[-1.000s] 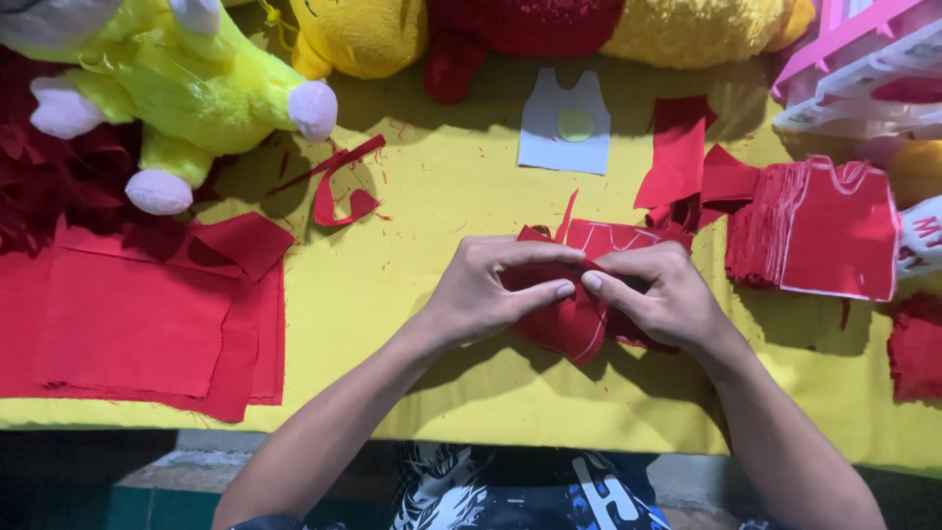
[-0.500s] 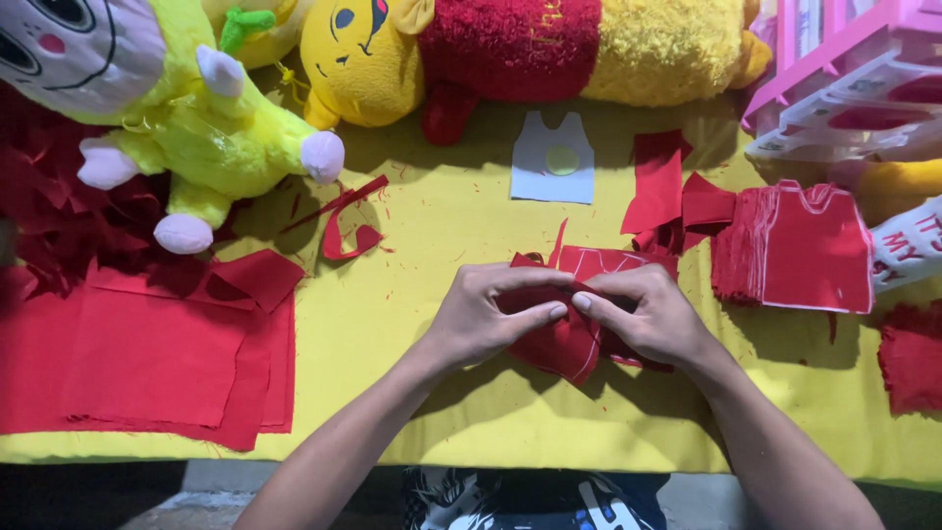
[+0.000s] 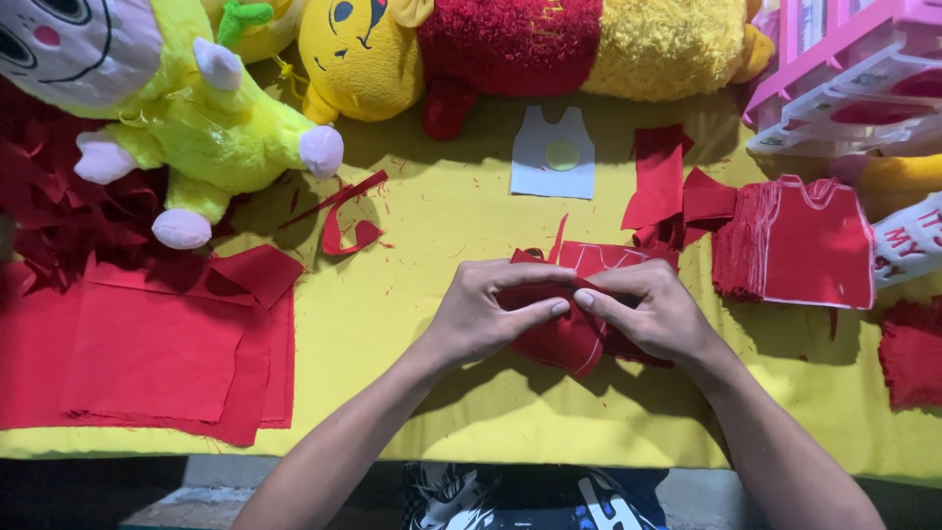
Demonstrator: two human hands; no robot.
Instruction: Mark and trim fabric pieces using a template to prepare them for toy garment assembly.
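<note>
**Red felt piece pinched between both hands at mid-tabletop**

Red fabric fills most of this scene, and the piece being worked point(image 3: 569, 329) sits just in front of the person, on the yellow tabletop point(image 3: 422, 236), between the two hands. The left hand point(image 3: 486, 314) is curled over its left side, fingers closed down on the cloth, thumb stretched toward the middle. The right hand point(image 3: 653, 314) mirrors it, closed on the right side, with its forefinger tip meeting the left thumb over a fold. A white chalk-like outline shows on the lower flap of the piece.

Compared with a second ago, the hands have barely shifted on the tabletop; the grip has tightened toward the centre and the fingertips now touch, where they lay slightly apart. The view has tipped upward, so more of the plush toys shows. That suggests fine work on one spot of the cloth, not a move to a new piece.

To the right lies a stack of cut red shirt shapes point(image 3: 810, 245), close by but not touching the hands. A pale grey shirt-shaped template point(image 3: 554, 155) lies further up. At left sits a pile of flat red sheets point(image 3: 157, 353), with a green-yellow plush toy point(image 3: 211, 128) above it and a yellow plush in a red top point(image 3: 491, 49) along the far edge.
</note>
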